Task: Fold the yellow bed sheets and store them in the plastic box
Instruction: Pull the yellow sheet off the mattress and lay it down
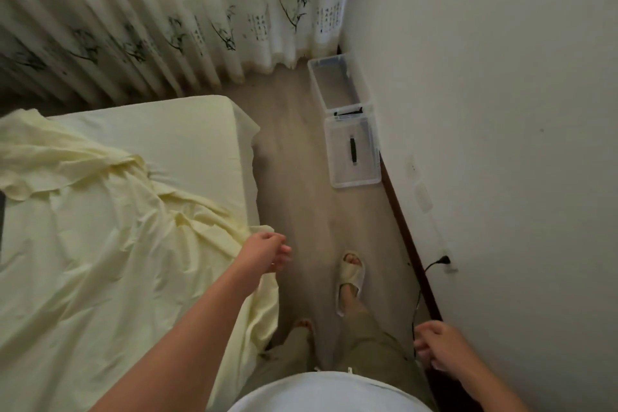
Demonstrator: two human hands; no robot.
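A loose, crumpled yellow bed sheet lies across the bed, its folds running toward the bed's right edge. There my left hand holds the sheet's edge with curled fingers, and a bit of cloth pokes out above the knuckles. My right hand hangs near the wall at lower right, fingers loosely curled and holding nothing. The clear plastic box stands open on the floor in the far corner. Its clear lid, with a black handle, lies flat on the floor just in front of it.
A fitted pale sheet covers the mattress. A wooden floor strip runs between the bed and the white wall. Patterned curtains hang behind. A black cable is plugged into a wall socket. My feet are in slippers.
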